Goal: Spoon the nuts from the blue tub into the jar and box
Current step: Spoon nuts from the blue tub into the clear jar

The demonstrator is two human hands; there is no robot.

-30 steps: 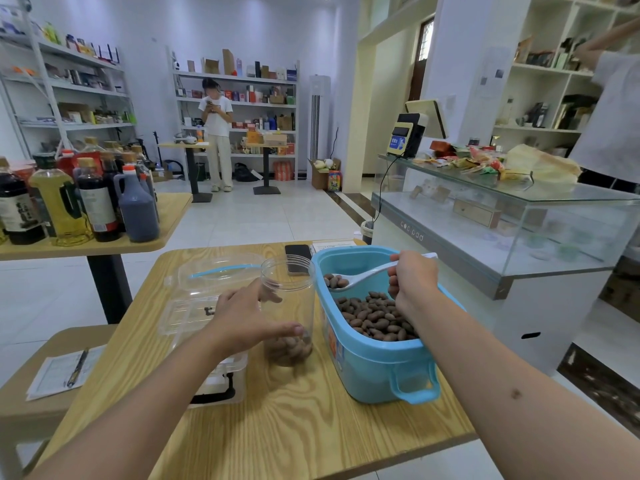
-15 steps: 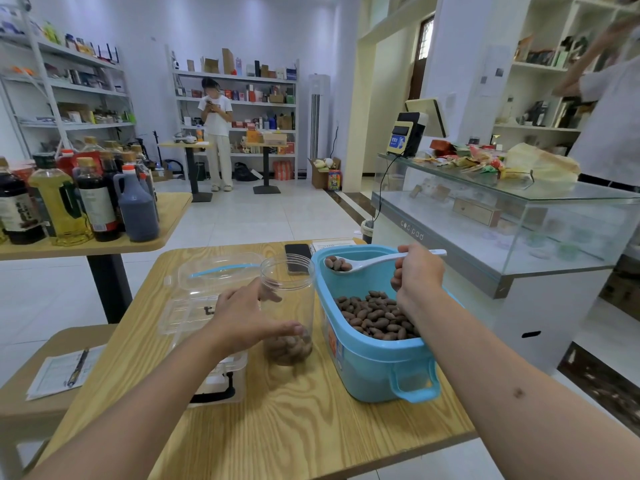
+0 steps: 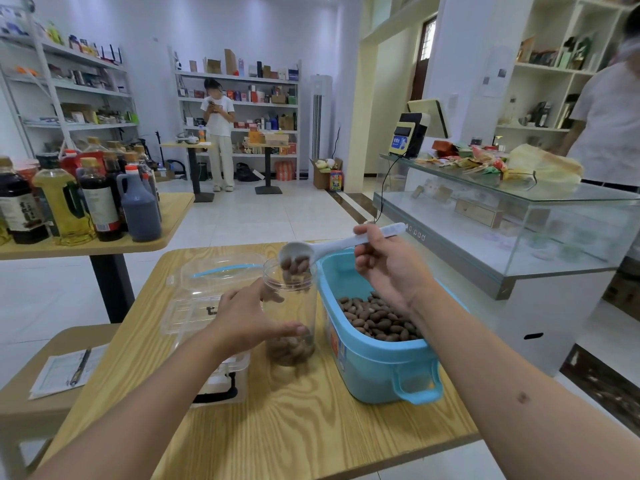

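spoon (image 3: 332, 247) being gripped by right hand (image 3: 391, 268), tipped over jar (image 3: 291, 306); jar being clasped by left hand (image 3: 249, 317); blue tub (image 3: 377, 368) at 3 o'clock.

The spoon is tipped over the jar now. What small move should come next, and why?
Probably tip the spoon a little further, so the last nuts drop. Its bowl sits over the jar mouth with nuts sliding out, the right hand holds the handle, and the left hand steadies the jar.

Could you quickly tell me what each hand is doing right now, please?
Left hand: wrapped around the clear jar, steadying it.
Right hand: gripping the white spoon, tipped over the jar's mouth with nuts spilling out.
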